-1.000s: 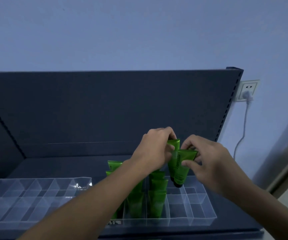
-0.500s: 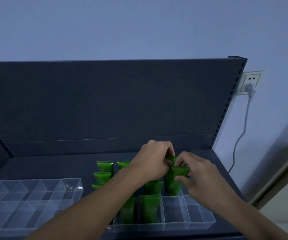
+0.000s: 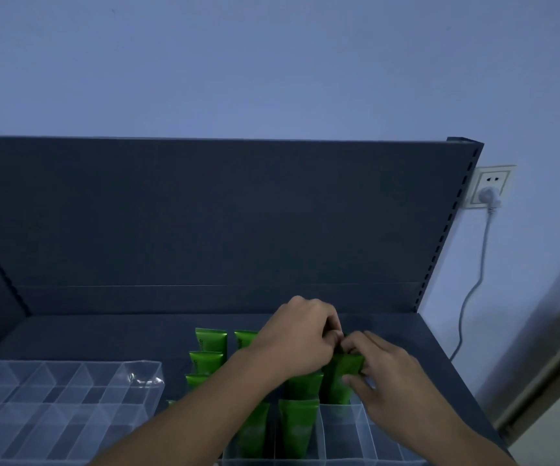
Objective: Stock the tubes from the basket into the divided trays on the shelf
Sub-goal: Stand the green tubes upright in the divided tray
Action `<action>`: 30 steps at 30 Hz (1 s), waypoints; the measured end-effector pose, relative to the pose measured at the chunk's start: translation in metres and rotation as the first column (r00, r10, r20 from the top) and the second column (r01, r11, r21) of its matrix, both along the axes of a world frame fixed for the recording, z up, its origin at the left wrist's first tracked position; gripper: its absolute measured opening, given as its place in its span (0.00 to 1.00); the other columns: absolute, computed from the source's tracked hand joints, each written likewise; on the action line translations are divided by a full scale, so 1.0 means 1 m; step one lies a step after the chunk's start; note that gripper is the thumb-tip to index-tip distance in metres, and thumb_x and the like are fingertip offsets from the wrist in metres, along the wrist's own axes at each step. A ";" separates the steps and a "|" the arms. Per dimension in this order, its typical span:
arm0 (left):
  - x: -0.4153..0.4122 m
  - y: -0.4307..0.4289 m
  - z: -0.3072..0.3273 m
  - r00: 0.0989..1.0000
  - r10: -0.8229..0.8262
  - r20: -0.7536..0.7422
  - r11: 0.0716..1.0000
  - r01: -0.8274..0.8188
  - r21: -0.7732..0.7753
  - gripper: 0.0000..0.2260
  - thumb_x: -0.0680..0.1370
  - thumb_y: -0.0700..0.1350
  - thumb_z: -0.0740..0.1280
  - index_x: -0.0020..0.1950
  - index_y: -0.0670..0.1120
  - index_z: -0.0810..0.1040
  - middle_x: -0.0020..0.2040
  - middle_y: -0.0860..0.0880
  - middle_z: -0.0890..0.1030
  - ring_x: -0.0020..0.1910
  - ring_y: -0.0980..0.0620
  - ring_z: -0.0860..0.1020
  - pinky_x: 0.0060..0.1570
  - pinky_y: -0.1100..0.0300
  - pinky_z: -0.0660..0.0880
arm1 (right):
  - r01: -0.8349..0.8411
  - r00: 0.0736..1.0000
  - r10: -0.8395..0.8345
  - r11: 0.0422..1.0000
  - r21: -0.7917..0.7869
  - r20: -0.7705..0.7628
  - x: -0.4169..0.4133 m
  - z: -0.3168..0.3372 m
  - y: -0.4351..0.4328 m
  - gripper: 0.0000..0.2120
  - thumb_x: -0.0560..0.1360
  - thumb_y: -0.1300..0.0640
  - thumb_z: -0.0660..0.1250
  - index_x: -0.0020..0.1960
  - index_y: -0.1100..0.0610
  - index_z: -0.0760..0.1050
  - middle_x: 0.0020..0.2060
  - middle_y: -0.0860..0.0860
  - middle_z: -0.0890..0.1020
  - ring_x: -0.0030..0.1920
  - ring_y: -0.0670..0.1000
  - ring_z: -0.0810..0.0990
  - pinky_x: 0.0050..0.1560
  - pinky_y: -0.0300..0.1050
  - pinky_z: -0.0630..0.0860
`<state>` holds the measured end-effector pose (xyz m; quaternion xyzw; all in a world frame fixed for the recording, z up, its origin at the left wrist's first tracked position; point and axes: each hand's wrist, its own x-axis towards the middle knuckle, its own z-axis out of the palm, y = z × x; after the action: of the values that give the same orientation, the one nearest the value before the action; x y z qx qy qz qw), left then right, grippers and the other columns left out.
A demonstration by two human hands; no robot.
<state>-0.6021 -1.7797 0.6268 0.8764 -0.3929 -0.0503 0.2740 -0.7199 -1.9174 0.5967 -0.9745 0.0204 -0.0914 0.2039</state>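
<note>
Green tube (image 3: 339, 378), upright in a rear cell of the clear tray (image 3: 345, 428) on the shelf (image 3: 103, 334), is pinched by the left hand (image 3: 300, 338) and right hand (image 3: 386, 375) together (other tubes (image 3: 209, 341) stand alongside).

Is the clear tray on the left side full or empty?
Empty, as far as visible: the left tray shows only bare dividers, while green tubes stand in the right tray.

Dim, bluish, even light — no hard shadows; soft focus throughout, and edges perhaps bowed by the wide lens.
</note>
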 end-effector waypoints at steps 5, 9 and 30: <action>-0.005 0.010 0.002 0.998 0.009 0.058 1.000 -0.008 -0.030 0.06 0.80 0.47 0.65 0.53 0.53 0.82 0.47 0.54 0.83 0.46 0.55 0.80 0.47 0.54 0.81 | 0.029 0.998 -0.028 0.999 -0.022 0.050 -0.003 0.008 0.005 0.15 0.73 0.50 0.73 0.54 0.40 0.70 0.49 0.35 0.75 0.47 0.42 0.79 0.47 0.43 0.78; -0.008 0.024 0.010 0.985 0.025 0.173 0.998 -0.015 -0.056 0.08 0.80 0.47 0.64 0.57 0.52 0.80 0.54 0.54 0.82 0.53 0.54 0.79 0.52 0.54 0.79 | 0.064 0.989 -0.055 0.996 -0.066 0.136 -0.003 0.023 0.013 0.11 0.73 0.49 0.72 0.51 0.41 0.71 0.45 0.35 0.75 0.46 0.39 0.77 0.41 0.37 0.77; -0.012 0.384 0.032 0.776 0.224 0.590 0.963 -0.271 -0.009 0.11 0.79 0.52 0.62 0.60 0.54 0.75 0.52 0.58 0.79 0.50 0.55 0.78 0.50 0.58 0.75 | -0.034 0.931 0.172 0.919 -0.393 0.323 0.042 0.081 0.330 0.06 0.75 0.50 0.65 0.52 0.47 0.72 0.44 0.43 0.75 0.42 0.47 0.76 0.44 0.42 0.75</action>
<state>-0.6141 -1.3957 0.6593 0.9026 -0.3374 0.2434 0.1103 -0.6775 -1.5879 0.6778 -0.9630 -0.0865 -0.2548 0.0159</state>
